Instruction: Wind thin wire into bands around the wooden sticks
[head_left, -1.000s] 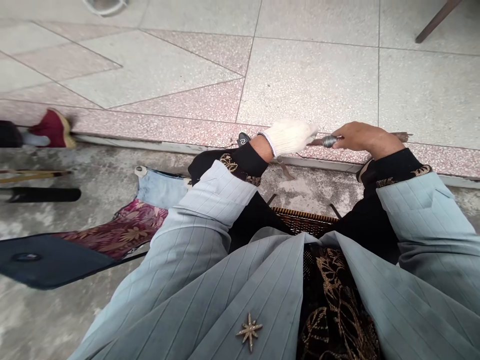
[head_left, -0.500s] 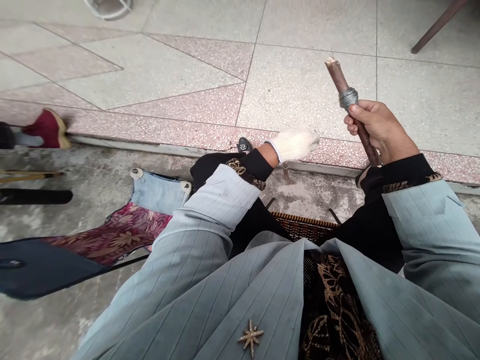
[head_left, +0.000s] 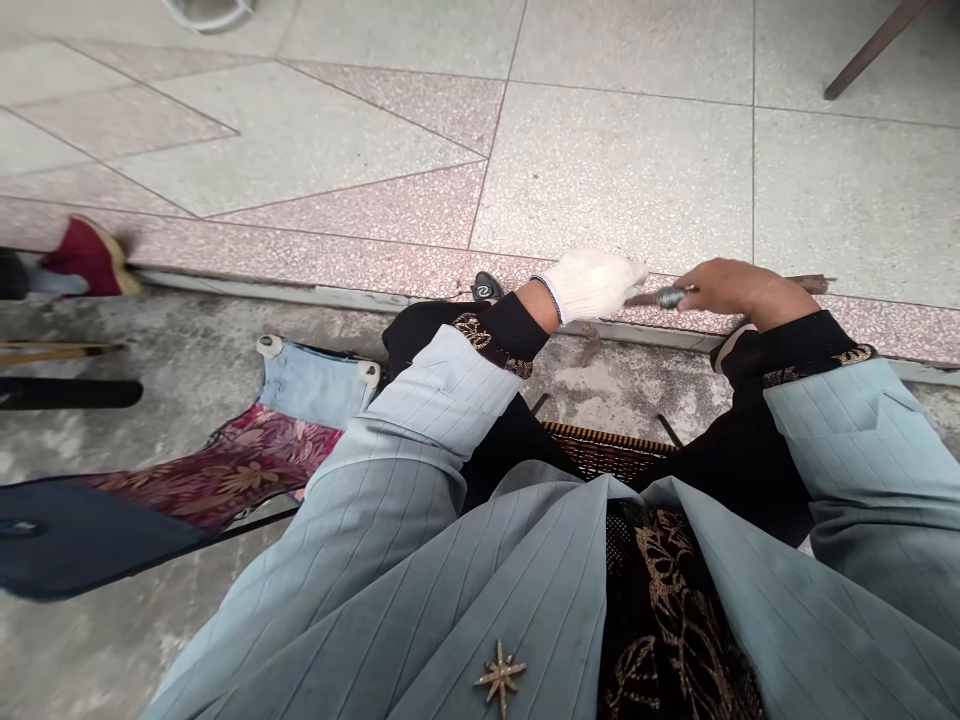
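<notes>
My right hand is bare and closed around a brown wooden handle bound with a coil of grey wire; the handle lies almost level, pointing left. My left hand, in a white knit glove, is closed at the tool's left end, over a thin rusty metal piece at the edge of the pink terrazzo step. What the glove grips is hidden. A woven brown basket sits in my lap below both hands.
A floral and denim cloth bag and a dark flat bag lie on the concrete at left. A red shoe and dark sticks are further left. A chair leg shows top right.
The right hand raised the wire-bound handle upright half a second ago and has swung it back down level, against the gloved left hand, which stayed put.
</notes>
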